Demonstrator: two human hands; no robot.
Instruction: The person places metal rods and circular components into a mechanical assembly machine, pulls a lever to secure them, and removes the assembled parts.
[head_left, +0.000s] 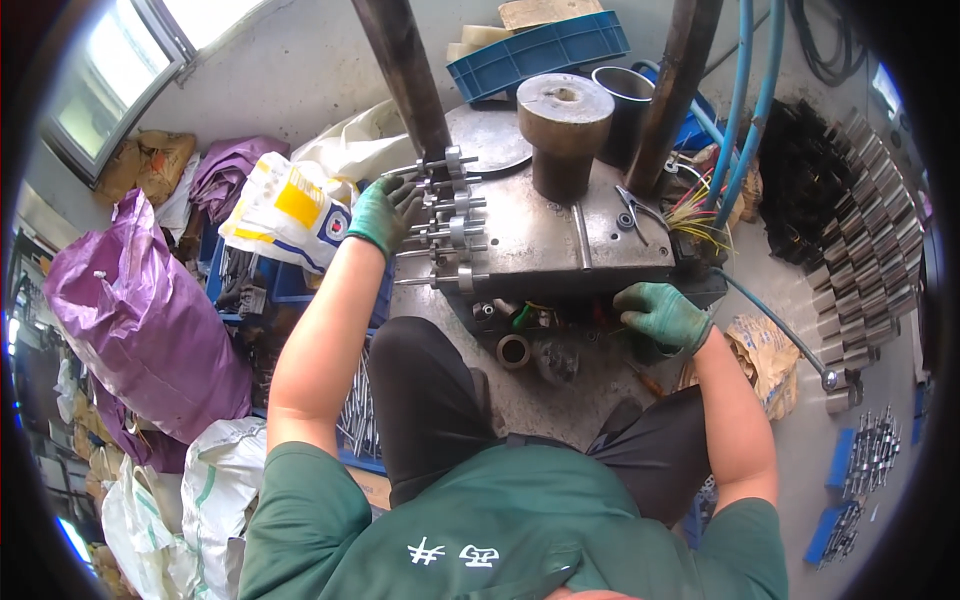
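Note:
My left hand [379,214], in a green glove, is at the left edge of a steel press table [535,240]. Its fingers are spread beside a row of metal shafts with round collars [455,232], some lying over the table's edge. Whether the fingertips touch a shaft, I cannot tell. My right hand [662,313], gloved the same way, is at the table's front edge on the right. Its fingers are curled, and anything inside them is hidden. Between the hands, a thin metal rod [581,237] lies on the table before a thick round steel ram [565,110].
Two steel columns [402,75] rise from the press. Pliers [640,212] lie on its right side near loose coloured wires [703,228]. Blue hoses [745,110] hang at right. Stacked metal cylinders [865,240] stand on the floor. Purple [145,310] and white sacks [225,480] crowd the left.

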